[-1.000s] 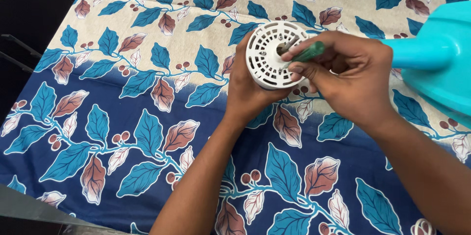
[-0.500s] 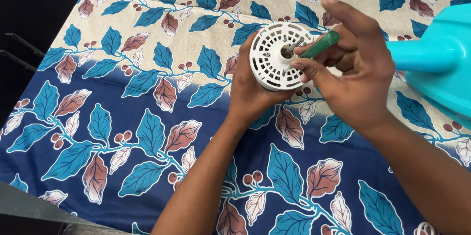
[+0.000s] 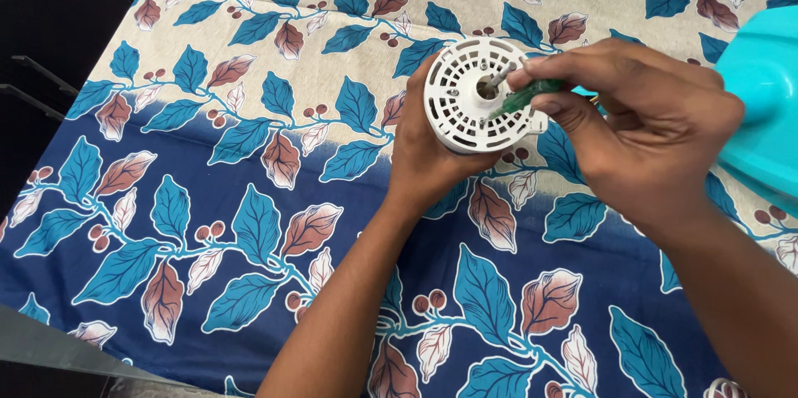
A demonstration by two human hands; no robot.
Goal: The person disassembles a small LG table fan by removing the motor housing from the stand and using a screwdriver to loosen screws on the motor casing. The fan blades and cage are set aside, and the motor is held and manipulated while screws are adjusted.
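Observation:
My left hand [image 3: 432, 157] grips a round white plastic housing [image 3: 470, 111] with slotted vents and a hole in its middle, held face up above the cloth. My right hand [image 3: 640, 132] is closed around a screwdriver with a green handle [image 3: 525, 96]. Its metal tip [image 3: 499, 78] points into the middle of the housing, next to the central hole. Part of the handle is hidden inside my fingers.
A cloth printed with blue and brown leaves [image 3: 249, 199] covers the table. A turquoise plastic body [image 3: 765, 115] lies at the right edge, behind my right hand. A dark piece of furniture [image 3: 41, 49] stands at the left.
My right hand has shifted the screwdriver so its tip now sits at the housing's middle. The housing has tilted slightly in my left hand.

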